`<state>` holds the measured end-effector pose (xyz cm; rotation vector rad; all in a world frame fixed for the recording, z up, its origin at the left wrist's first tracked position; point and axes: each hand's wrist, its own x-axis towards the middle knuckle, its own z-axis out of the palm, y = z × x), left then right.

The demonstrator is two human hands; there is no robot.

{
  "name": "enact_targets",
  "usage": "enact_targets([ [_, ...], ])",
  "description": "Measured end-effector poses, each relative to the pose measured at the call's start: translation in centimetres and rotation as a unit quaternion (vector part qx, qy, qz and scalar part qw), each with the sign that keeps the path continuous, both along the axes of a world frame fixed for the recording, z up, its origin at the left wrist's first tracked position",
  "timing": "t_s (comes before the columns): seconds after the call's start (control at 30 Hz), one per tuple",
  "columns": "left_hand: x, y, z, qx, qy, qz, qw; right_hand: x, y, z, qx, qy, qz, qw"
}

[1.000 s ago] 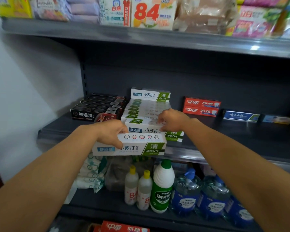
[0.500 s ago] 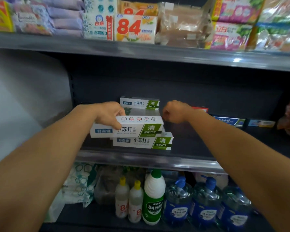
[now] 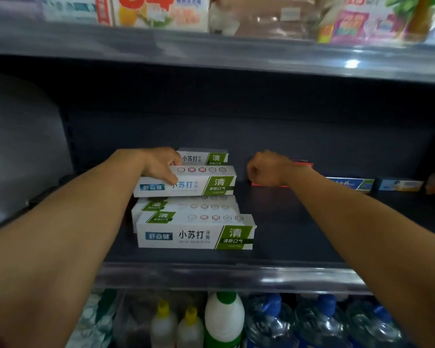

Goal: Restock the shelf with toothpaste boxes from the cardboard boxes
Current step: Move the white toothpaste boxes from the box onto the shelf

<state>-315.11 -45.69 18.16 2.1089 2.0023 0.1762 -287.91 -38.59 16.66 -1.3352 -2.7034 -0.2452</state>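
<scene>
My left hand (image 3: 158, 164) grips a white and green toothpaste box (image 3: 201, 183) by its left end, holding it on top of the row of same boxes on the middle shelf (image 3: 299, 237). The front box of that row (image 3: 196, 234) stands near the shelf edge. One more box (image 3: 204, 156) sits behind the held one. My right hand (image 3: 266, 168) is a closed fist holding nothing, just right of the held box and in front of a red toothpaste box (image 3: 304, 163).
A blue toothpaste box (image 3: 349, 183) and a pale blue box (image 3: 399, 184) lie at the back right. The upper shelf (image 3: 211, 49) carries packaged goods. Below stand bleach bottles (image 3: 224, 320) and blue-capped water jugs (image 3: 319, 322). A wall (image 3: 15, 146) closes the left side.
My left hand has carried the box further back onto the stack. My right hand stays curled beside it. The camera has moved closer to the shelf.
</scene>
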Motion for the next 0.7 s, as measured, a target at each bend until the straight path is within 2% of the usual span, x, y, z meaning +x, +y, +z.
enact_targets([
  [0.3, -1.2, 7.7, -1.6, 0.009, -0.024, -0.003, 1.0, -1.2, 5.6, -2.7, 0.0, 0.006, 0.007, 1.0],
  [0.5, -1.4, 10.3, -2.4, 0.063, 0.007, -0.03, 0.998, -1.6, 7.6, -3.6, -0.009, 0.009, 0.002, 1.0],
  [0.7, -1.8, 11.7, -3.6, 0.135, 0.05, -0.015, 0.989, -2.4, 8.2, -4.5, -0.008, 0.005, 0.005, 1.0],
])
